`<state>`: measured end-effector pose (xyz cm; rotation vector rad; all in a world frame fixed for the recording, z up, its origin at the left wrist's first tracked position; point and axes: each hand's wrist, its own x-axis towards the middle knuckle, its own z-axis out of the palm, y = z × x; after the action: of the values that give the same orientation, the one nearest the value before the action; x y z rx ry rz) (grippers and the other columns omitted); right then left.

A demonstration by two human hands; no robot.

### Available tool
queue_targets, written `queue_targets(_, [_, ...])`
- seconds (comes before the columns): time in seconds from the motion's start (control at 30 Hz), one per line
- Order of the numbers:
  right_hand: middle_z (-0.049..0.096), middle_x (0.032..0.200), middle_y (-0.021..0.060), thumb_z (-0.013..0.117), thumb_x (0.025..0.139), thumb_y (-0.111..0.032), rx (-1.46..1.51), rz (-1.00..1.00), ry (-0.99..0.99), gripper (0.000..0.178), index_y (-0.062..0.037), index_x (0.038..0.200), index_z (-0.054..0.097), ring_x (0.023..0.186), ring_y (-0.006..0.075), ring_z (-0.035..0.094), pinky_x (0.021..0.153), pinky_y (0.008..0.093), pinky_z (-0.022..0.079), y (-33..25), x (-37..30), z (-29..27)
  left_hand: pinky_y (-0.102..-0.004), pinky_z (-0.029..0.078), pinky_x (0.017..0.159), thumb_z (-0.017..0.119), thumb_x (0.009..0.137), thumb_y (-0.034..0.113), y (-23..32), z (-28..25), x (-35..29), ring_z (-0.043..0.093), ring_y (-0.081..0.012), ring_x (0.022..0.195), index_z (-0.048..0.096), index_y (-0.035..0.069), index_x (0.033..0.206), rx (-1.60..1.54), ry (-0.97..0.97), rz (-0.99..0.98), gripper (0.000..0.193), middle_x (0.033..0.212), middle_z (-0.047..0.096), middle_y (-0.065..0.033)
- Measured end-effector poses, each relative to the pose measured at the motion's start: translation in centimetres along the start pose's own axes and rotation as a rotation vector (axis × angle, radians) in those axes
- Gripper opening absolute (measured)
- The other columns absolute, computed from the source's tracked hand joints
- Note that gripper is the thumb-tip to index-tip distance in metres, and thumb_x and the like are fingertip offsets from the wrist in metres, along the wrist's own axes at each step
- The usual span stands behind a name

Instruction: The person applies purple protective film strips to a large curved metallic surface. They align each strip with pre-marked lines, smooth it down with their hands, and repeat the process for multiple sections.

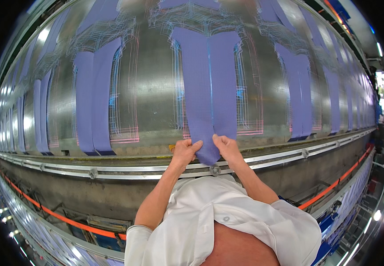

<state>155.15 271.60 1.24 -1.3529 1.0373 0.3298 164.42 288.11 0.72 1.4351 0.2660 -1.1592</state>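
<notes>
While the left hand [185, 151] and right hand [227, 148] pinch the purple fabric panel [196, 88] by its near end, its length lies ahead of them on the metal worktop [156, 102].

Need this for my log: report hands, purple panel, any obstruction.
Left hand and right hand pinching near end of purple panel. Far part on metal table. Nothing visibly obstructing.

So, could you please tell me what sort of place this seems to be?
Probably a textile-printing workshop: a long metal table bears rows of purple fabric-like pieces, coloured outlines mark its surface, and a metal rail runs along its edge.
</notes>
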Motion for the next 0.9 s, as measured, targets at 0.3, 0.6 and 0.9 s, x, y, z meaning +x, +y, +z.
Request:
queue_targets(0.3, [0.071, 0.098, 0.0100, 0.067, 0.095, -0.023, 0.306, 0.029, -0.037, 0.030, 0.0045, 0.107, 0.066, 0.085, 0.0182, 0.068, 0.076, 0.0335, 0.056, -0.3, 0.9, 3.0, -0.0290, 0.055, 0.062, 0.066, 0.095, 0.031, 0.9, -1.9, 3.2, 0.067, -0.0141, 0.074, 0.065, 0.001, 0.104, 0.057, -0.175, -0.165, 0.032, 0.090, 0.070, -0.0062])
queue_targets(0.6, [0.063, 0.090, 0.0064, 0.072, 0.086, -0.018, 0.450, -0.595, -0.058, 0.018, -0.0023, 0.089, 0.064, 0.083, 0.0144, 0.062, 0.067, 0.0353, 0.053, -24.4, -3.4, 0.1, -0.0364, 0.052, 0.073, 0.071, 0.087, 0.023, 24.6, 3.1, -0.6, 0.062, -0.0209, 0.084, 0.062, -0.003, 0.097, -0.092, -0.135, 0.494, 0.029, 0.093, 0.065, -0.0121])
queue_targets(0.9, [0.069, 0.080, 0.0037, 0.070, 0.091, -0.023, 0.213, -0.777, -0.108, 0.024, 0.0015, 0.096, 0.071, 0.071, 0.0087, 0.062, 0.065, 0.0265, 0.052, -27.3, -7.8, -0.1, -0.0341, 0.057, 0.079, 0.052, 0.100, 0.048, 31.1, -0.1, -4.1, 0.069, -0.0177, 0.090, 0.060, -0.005, 0.112, -0.282, -0.508, 0.484, 0.055, 0.099, 0.070, -0.0116])
